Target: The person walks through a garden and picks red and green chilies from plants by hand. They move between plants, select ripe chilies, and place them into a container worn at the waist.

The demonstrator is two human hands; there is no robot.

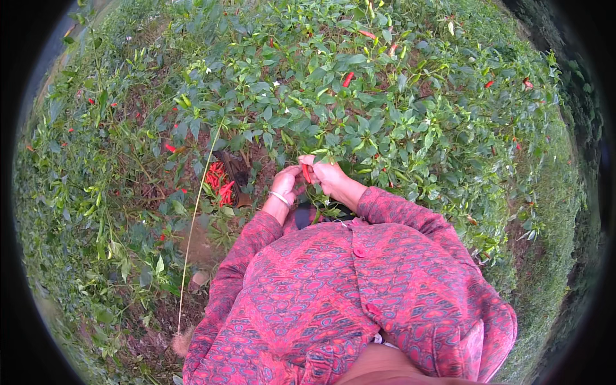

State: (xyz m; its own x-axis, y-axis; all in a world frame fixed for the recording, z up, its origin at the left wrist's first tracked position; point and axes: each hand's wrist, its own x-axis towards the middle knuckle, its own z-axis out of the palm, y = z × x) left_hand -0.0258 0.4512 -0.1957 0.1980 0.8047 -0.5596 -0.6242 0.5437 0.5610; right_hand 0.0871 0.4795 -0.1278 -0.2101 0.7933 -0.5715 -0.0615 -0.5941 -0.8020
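Note:
My right hand (327, 174) is among the chili plants just in front of my body, its fingers closed around a red chili pepper (306, 173) at its upper end. Close beside it, my left hand (287, 183), with a pale bangle at the wrist, has its fingertips at the same pepper; whether they grip it or only touch it cannot be told. Left of my hands, a dark container (234, 179) on the ground holds a heap of red chilies (219, 183), partly hidden by leaves. Green leaves overlap my right fingertips.
Dense chili plants (365, 115) with green and red peppers surround me. A red pepper (348, 79) stands out ahead. A long thin dry stalk (196, 211) leans at the left, near my left sleeve. Bare soil (197, 245) shows below the container.

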